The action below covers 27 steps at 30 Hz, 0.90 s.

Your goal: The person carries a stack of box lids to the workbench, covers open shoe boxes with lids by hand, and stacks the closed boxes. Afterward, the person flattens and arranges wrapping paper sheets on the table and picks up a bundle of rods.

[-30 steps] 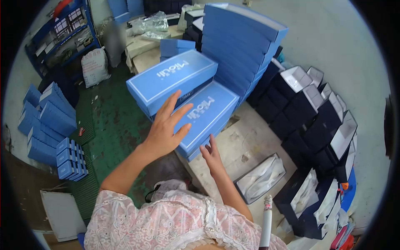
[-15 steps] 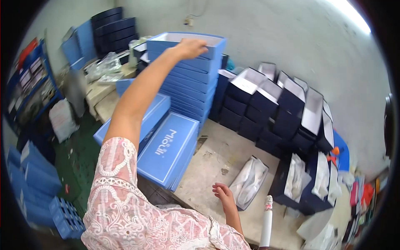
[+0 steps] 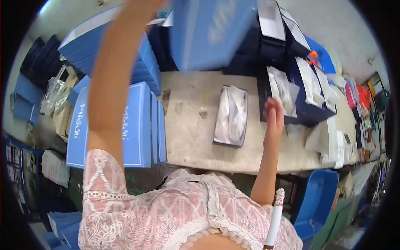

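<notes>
Raised at the top edge, my left hand [image 3: 156, 3] is blurred and partly cut off, its fingers out of sight. Beside it a blue box lid [image 3: 212, 35] with white lettering hangs in the air, tilted and smeared by motion, evidently in that hand's grip. My right hand [image 3: 273, 114] is open and holds nothing, its fingers slightly bent, close to a dark box with white paper [image 3: 282, 89]. Between the hands, an open dark box [image 3: 243, 141] lies on the table, holding items wrapped in white paper [image 3: 230, 114].
Stacked blue boxes [image 3: 148, 62] and lettered blue lids [image 3: 139, 141] occupy the left of the table [image 3: 187, 154]. Dark boxes [image 3: 273, 23] stand along the back. A blue plastic tub [image 3: 318, 200] is below the right front edge. A white stick-like object [image 3: 274, 225] shows near my chest.
The view has swung right and down. My left hand has left the top of the blue stack, and a blue lid is now lifted beside it. My right hand has moved beyond the open box.
</notes>
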Each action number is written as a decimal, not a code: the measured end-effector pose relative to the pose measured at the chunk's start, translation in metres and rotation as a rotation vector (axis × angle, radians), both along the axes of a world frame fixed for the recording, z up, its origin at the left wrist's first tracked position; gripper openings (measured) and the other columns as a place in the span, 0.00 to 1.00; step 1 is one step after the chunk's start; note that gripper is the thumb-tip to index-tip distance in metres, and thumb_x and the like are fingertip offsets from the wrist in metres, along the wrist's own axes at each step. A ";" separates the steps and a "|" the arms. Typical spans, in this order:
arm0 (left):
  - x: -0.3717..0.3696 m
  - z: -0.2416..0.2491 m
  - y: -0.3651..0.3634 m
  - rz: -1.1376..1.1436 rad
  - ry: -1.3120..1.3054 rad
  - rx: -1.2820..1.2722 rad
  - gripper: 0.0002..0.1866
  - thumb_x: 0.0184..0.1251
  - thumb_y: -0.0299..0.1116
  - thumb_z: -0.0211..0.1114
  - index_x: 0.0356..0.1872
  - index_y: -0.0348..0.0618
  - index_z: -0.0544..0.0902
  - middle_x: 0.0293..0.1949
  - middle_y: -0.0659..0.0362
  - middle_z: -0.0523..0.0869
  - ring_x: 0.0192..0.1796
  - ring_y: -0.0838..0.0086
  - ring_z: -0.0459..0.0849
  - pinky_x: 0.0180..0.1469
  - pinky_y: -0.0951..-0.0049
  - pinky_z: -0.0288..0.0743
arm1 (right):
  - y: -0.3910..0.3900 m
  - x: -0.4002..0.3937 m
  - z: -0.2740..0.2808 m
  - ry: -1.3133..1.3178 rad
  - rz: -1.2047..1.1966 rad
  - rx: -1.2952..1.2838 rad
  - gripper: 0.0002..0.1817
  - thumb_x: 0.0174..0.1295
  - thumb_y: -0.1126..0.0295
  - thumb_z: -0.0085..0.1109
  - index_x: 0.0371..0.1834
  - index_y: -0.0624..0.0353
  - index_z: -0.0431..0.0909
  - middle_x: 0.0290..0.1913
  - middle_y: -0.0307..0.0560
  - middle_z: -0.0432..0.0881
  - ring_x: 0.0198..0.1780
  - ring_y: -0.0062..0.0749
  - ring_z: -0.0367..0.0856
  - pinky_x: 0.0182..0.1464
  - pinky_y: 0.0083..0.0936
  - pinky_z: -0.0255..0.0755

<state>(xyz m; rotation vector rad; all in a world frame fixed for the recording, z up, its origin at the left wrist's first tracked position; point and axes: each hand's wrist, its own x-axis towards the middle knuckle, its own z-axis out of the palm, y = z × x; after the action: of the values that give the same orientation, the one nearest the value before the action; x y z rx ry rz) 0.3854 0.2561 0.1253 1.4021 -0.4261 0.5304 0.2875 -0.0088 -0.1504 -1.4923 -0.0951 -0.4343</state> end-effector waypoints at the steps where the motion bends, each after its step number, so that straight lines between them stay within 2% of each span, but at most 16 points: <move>1: 0.031 -0.060 -0.021 -0.078 0.207 0.004 0.18 0.67 0.45 0.48 0.39 0.40 0.77 0.32 0.54 0.80 0.36 0.65 0.78 0.40 0.66 0.72 | 0.004 0.003 0.017 -0.068 -0.012 -0.056 0.24 0.65 0.61 0.47 0.61 0.62 0.61 0.57 0.46 0.69 0.55 0.28 0.69 0.56 0.24 0.62; 2: 0.058 -0.107 -0.041 -0.149 0.409 0.012 0.20 0.66 0.47 0.49 0.37 0.39 0.77 0.33 0.51 0.81 0.36 0.63 0.79 0.36 0.62 0.73 | 0.004 0.008 0.012 -0.023 -0.013 -0.050 0.25 0.64 0.61 0.49 0.61 0.63 0.60 0.55 0.47 0.70 0.54 0.29 0.69 0.56 0.25 0.62; 3: 0.025 -0.126 -0.067 -0.295 0.677 -0.075 0.20 0.68 0.46 0.47 0.39 0.38 0.78 0.36 0.56 0.82 0.39 0.67 0.80 0.43 0.66 0.73 | 0.004 0.011 0.001 0.022 -0.008 -0.043 0.26 0.63 0.61 0.50 0.60 0.64 0.60 0.53 0.48 0.71 0.52 0.29 0.70 0.55 0.25 0.62; 4: 0.018 -0.159 -0.082 -0.335 0.694 -0.167 0.18 0.68 0.44 0.46 0.40 0.39 0.78 0.36 0.57 0.81 0.39 0.69 0.79 0.43 0.67 0.73 | 0.004 0.013 -0.009 0.070 0.000 -0.036 0.27 0.62 0.61 0.52 0.60 0.65 0.59 0.52 0.50 0.71 0.51 0.30 0.70 0.55 0.26 0.62; 5: 0.019 -0.202 -0.089 -0.371 0.713 -0.259 0.17 0.69 0.42 0.46 0.40 0.40 0.78 0.36 0.58 0.81 0.38 0.71 0.78 0.42 0.68 0.72 | 0.003 0.010 -0.018 0.246 0.007 0.122 0.29 0.61 0.58 0.53 0.60 0.67 0.59 0.51 0.51 0.72 0.50 0.31 0.72 0.52 0.25 0.65; 7: 0.031 -0.282 -0.092 -0.534 0.859 -0.418 0.17 0.68 0.43 0.48 0.43 0.40 0.77 0.39 0.56 0.80 0.40 0.74 0.77 0.44 0.71 0.70 | -0.015 0.005 -0.059 0.446 0.037 0.138 0.29 0.62 0.58 0.53 0.59 0.67 0.60 0.49 0.51 0.73 0.47 0.30 0.74 0.49 0.25 0.69; 9: 0.037 -0.339 -0.083 -0.480 1.001 -0.069 0.15 0.69 0.39 0.45 0.47 0.42 0.75 0.42 0.61 0.79 0.44 0.73 0.76 0.45 0.70 0.69 | -0.031 -0.001 -0.122 0.572 0.052 0.208 0.28 0.62 0.58 0.53 0.58 0.66 0.61 0.47 0.50 0.74 0.44 0.29 0.75 0.46 0.24 0.71; 10: 0.041 -0.356 -0.079 -0.359 0.996 0.006 0.16 0.69 0.39 0.45 0.49 0.43 0.74 0.45 0.60 0.78 0.47 0.73 0.74 0.47 0.71 0.68 | -0.036 -0.005 -0.143 0.628 0.059 0.247 0.27 0.61 0.58 0.52 0.58 0.66 0.61 0.46 0.50 0.75 0.43 0.29 0.75 0.44 0.24 0.71; 12: 0.064 -0.380 -0.071 -0.110 0.953 0.160 0.18 0.69 0.40 0.45 0.54 0.44 0.72 0.50 0.60 0.75 0.53 0.73 0.71 0.49 0.71 0.67 | -0.031 -0.012 -0.162 0.662 0.015 0.264 0.27 0.61 0.59 0.54 0.57 0.66 0.62 0.47 0.51 0.74 0.46 0.30 0.74 0.48 0.25 0.69; 15: 0.121 -0.434 -0.056 -0.068 0.847 0.236 0.22 0.69 0.46 0.44 0.58 0.46 0.69 0.55 0.60 0.72 0.60 0.74 0.64 0.55 0.70 0.64 | -0.003 0.007 -0.183 0.639 -0.041 0.195 0.28 0.58 0.59 0.56 0.56 0.68 0.62 0.50 0.52 0.72 0.51 0.33 0.71 0.53 0.28 0.65; 18: 0.152 -0.470 -0.066 -0.182 0.834 0.148 0.30 0.68 0.57 0.38 0.56 0.43 0.70 0.53 0.59 0.73 0.59 0.73 0.67 0.59 0.69 0.62 | -0.001 0.056 -0.199 0.598 -0.076 0.001 0.30 0.56 0.59 0.58 0.55 0.70 0.62 0.52 0.55 0.70 0.55 0.36 0.67 0.57 0.29 0.61; 19: 0.155 -0.487 -0.064 -0.326 0.887 0.045 0.33 0.66 0.60 0.35 0.56 0.42 0.70 0.53 0.58 0.73 0.58 0.72 0.68 0.59 0.69 0.61 | 0.000 0.071 -0.208 0.609 -0.086 -0.072 0.30 0.55 0.59 0.59 0.54 0.71 0.62 0.52 0.55 0.69 0.56 0.36 0.66 0.58 0.29 0.59; 21: 0.153 -0.482 -0.064 -0.616 0.938 -0.162 0.40 0.63 0.66 0.29 0.55 0.40 0.70 0.53 0.57 0.74 0.57 0.70 0.70 0.61 0.69 0.60 | -0.002 0.083 -0.197 0.629 -0.085 -0.060 0.30 0.55 0.60 0.59 0.53 0.72 0.62 0.51 0.56 0.70 0.54 0.36 0.68 0.56 0.28 0.61; 22: 0.151 -0.478 -0.069 -0.495 0.973 -0.125 0.44 0.60 0.70 0.25 0.54 0.38 0.70 0.52 0.55 0.74 0.54 0.69 0.72 0.61 0.70 0.60 | -0.002 0.086 -0.193 0.656 -0.090 -0.045 0.30 0.55 0.60 0.59 0.53 0.72 0.61 0.51 0.56 0.70 0.54 0.36 0.68 0.56 0.28 0.61; 25: 0.130 -0.471 -0.068 -0.577 0.881 -0.013 0.44 0.60 0.70 0.27 0.55 0.39 0.69 0.52 0.54 0.74 0.56 0.68 0.71 0.61 0.70 0.59 | 0.001 0.075 -0.194 0.685 -0.103 0.000 0.30 0.56 0.61 0.59 0.54 0.71 0.60 0.50 0.55 0.70 0.53 0.36 0.69 0.55 0.28 0.62; 27: 0.101 -0.485 -0.062 -0.484 0.892 0.003 0.43 0.60 0.69 0.29 0.60 0.40 0.64 0.56 0.53 0.70 0.60 0.67 0.66 0.63 0.69 0.55 | 0.004 0.050 -0.205 0.665 -0.086 -0.061 0.29 0.57 0.63 0.58 0.55 0.69 0.58 0.51 0.55 0.69 0.54 0.37 0.68 0.55 0.28 0.63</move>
<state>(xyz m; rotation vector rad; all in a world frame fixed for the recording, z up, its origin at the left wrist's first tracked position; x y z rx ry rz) 0.4868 0.1940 -0.3594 1.3312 -0.0238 -0.4928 0.3372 -0.0044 -0.3554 -1.6357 0.4856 0.0139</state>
